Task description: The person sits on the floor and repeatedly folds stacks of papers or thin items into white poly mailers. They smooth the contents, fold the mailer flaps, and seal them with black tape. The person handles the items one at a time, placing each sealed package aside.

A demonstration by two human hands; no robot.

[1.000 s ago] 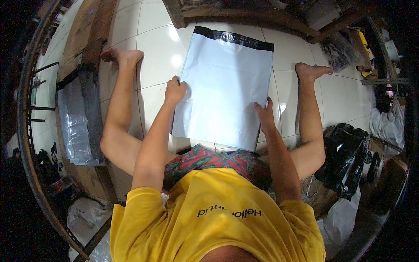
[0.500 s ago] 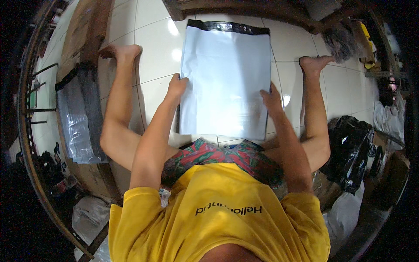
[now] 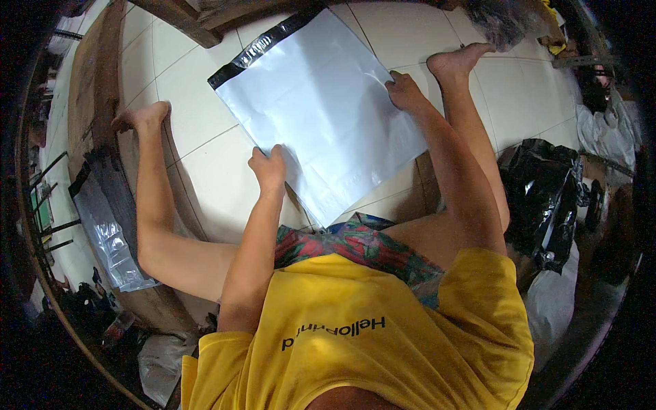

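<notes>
A stack or single large pale grey-white plastic mailing bag [image 3: 321, 102] with a black strip along its far edge is held over the tiled floor between my legs. It is tilted, its black edge toward the upper left and one corner pointing at my lap. My left hand [image 3: 268, 166] grips its left edge, thumb on top. My right hand [image 3: 404, 90] pinches the right edge farther up. Fingers under the bag are hidden on both sides. How many layers I hold, I cannot tell.
Left of my leg, more grey mailing bags [image 3: 113, 225] lie on brown cardboard [image 3: 92, 102]. A black plastic bag [image 3: 543, 195] and a whitish bag [image 3: 605, 130] sit at the right. Wooden furniture [image 3: 188, 20] stands at the far side, a clear plastic bundle [image 3: 495, 24] at the far right.
The mailing bag has turned counterclockwise, its black edge swinging to the left. My right hand has gone farther away and my left hand nearer. The whole view has also shifted.
</notes>
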